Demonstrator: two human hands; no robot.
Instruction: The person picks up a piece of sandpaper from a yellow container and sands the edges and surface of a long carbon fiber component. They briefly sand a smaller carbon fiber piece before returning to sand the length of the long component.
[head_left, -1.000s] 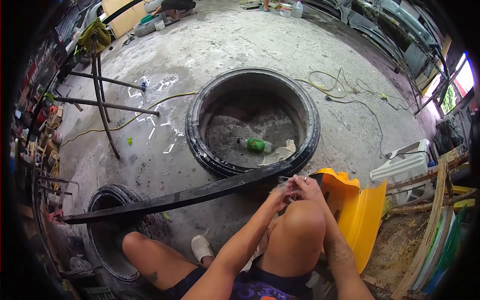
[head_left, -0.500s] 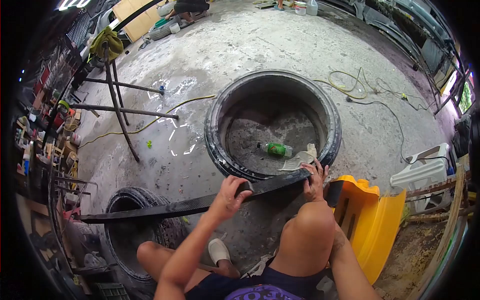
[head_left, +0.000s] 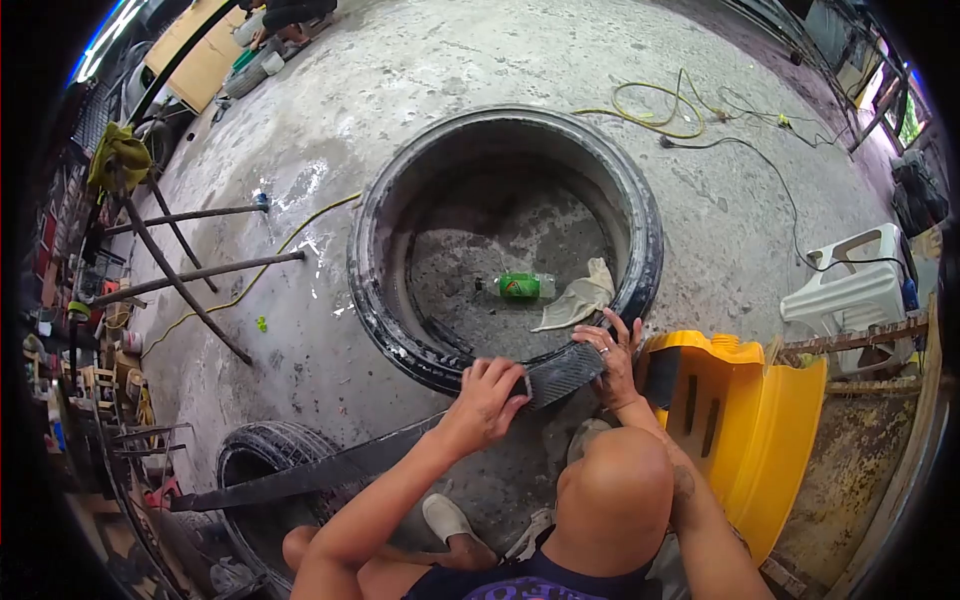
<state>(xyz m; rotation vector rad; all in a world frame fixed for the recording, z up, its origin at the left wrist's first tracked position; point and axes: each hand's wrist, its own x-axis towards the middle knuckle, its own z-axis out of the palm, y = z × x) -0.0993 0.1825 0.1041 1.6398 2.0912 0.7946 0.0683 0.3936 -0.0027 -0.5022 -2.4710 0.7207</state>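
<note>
The strip, long, black and woven-looking, runs slantwise in front of the person. Its low end is at the lower left, and it rises over the small tyre to a high end that lies against the near rim of the big tyre.

The left hand is closed round the strip a little short of that high end, knuckles up and fingers curled over the top edge. The right hand lies on the very end of the strip, open, with its fingers spread and pointing away from the person. Whether its thumb hooks under the strip cannot be told. The two hands are near each other, with a short bare stretch of strip between them.

The person sits low with the right knee raised just below the right hand. A foot in a pale shoe rests on the floor under the strip.

The big tyre lies flat on the concrete floor. Inside its ring are a green-labelled bottle on its side and a pale rag just beside it, near the right hand.

A yellow plastic chair lies tipped over at the person's right, close to the right forearm. Beyond it stands a white chair. A yellow cable is coiled on the floor behind the big tyre. To the left, dark metal legs splay across the floor.
</note>
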